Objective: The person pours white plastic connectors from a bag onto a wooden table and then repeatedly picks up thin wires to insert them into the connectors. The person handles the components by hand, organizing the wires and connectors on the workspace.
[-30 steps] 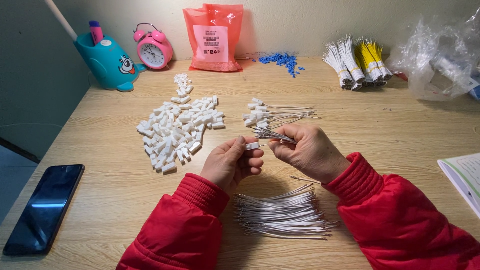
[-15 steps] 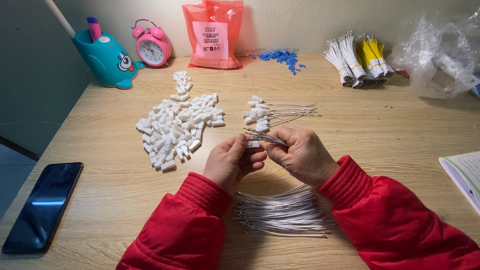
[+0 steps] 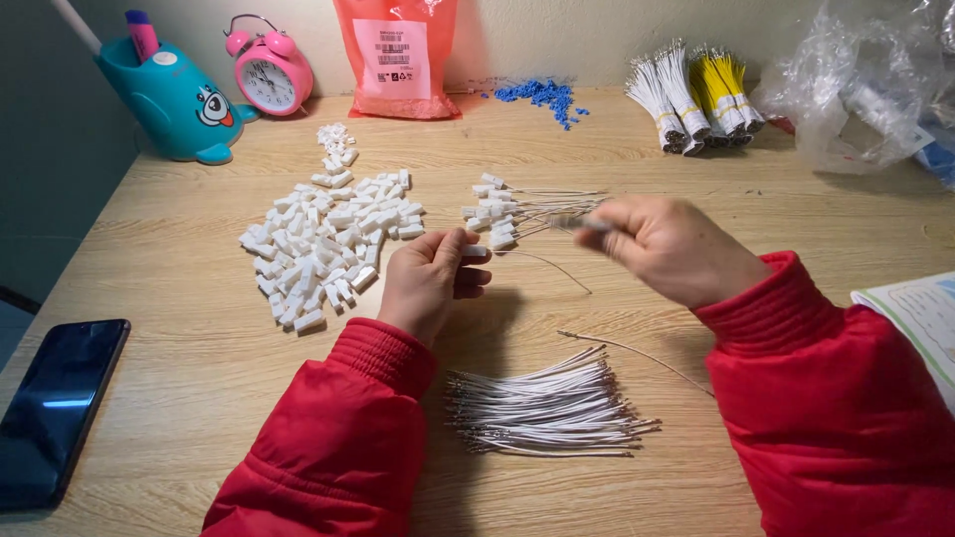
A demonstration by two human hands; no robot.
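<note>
My left hand (image 3: 430,281) pinches a small white plastic connector (image 3: 475,251) between thumb and fingers. A thin white wire runs from the connector to my right hand (image 3: 673,249), which grips its far end and is blurred. Just behind the hands lies a small group of finished connectors with wires (image 3: 517,212). A heap of loose white connectors (image 3: 323,244) sits to the left of my left hand. A bundle of loose white wires (image 3: 547,408) lies on the wooden desk (image 3: 179,268) between my red sleeves.
A dark phone (image 3: 55,408) lies at the front left edge. Along the back stand a teal pen holder (image 3: 174,94), a pink alarm clock (image 3: 269,72), a red bag (image 3: 398,55), blue small parts (image 3: 542,96), bundled white and yellow wires (image 3: 691,94) and crumpled clear plastic (image 3: 865,85). A booklet (image 3: 920,318) lies right.
My right hand has pulled away to the right from my left hand, drawing the wire out. The left hand has stayed with the connector in it.
</note>
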